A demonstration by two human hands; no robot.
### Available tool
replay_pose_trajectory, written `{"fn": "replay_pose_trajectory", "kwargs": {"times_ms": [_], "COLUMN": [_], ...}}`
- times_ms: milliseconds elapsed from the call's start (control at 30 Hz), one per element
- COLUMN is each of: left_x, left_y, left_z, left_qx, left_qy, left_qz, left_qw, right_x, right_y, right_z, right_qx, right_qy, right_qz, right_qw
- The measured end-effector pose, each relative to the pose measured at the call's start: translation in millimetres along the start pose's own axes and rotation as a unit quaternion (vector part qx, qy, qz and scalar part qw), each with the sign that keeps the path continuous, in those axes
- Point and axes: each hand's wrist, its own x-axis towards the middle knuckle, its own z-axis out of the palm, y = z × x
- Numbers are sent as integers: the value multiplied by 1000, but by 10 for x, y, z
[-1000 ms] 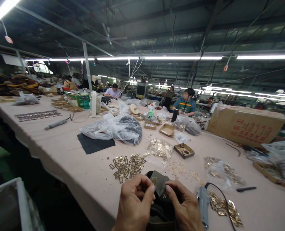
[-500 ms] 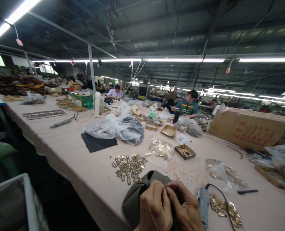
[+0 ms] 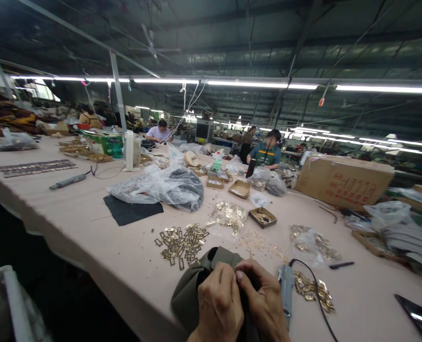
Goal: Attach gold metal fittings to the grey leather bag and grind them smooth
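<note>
My left hand [image 3: 220, 301] is closed on an olive-grey fabric piece [image 3: 186, 297], which looks like a bag, at the table's near edge. Beside it, my right hand [image 3: 262, 294] pinches the same piece near its top edge, thumb and fingertips together. A tiny gold glint shows between the fingertips, too small to name. Left of the hands lies a pile of gold rectangular frames [image 3: 182, 242]. To the right are a grey electric screwdriver [image 3: 286, 289] with a black cord and a heap of gold metal plates [image 3: 314, 287].
Ahead lie a plastic bag of gold parts [image 3: 228, 216], a small parts tray [image 3: 263, 217] and scattered small gold pieces. A black cloth [image 3: 132, 211] sits under a large clear bag [image 3: 161, 185]. A cardboard box [image 3: 342, 183] stands at right. Co-workers sit across the table.
The camera view has turned slightly right, so the table and its things shift left. A dark phone-like slab now shows at far right. Both hands keep their grip on the fabric piece.
</note>
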Motion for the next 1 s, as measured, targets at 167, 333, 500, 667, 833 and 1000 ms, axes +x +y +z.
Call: {"fn": "replay_pose_trajectory", "kwargs": {"times_ms": [167, 333, 500, 667, 833, 1000], "left_x": [-20, -7, 39, 88, 92, 114], "left_y": [-42, -60, -97, -185, -152, -88], "left_z": [-10, -47, -74, -10, -57, -59], "left_qx": [-10, -36, -101, -136, -112, -77], "left_qy": [-3, -11, -13, -30, -33, -17], "left_qz": [2, 19, 49, 56, 52, 63], "left_qw": [1000, 999, 994, 989, 992, 995], "right_x": [6, 26, 50, 116, 100, 92], "right_y": [38, 33, -60, 20, -4, -49], "right_z": [27, 12, 19, 7, 7, 21], "right_qx": [21, 22, 26, 22, 25, 8], "right_qy": [0, 14, 30, 60, 53, 58], "right_qz": [22, 15, 13, 16, -20, -27], "right_qw": [1000, 1000, 999, 998, 998, 998]}}
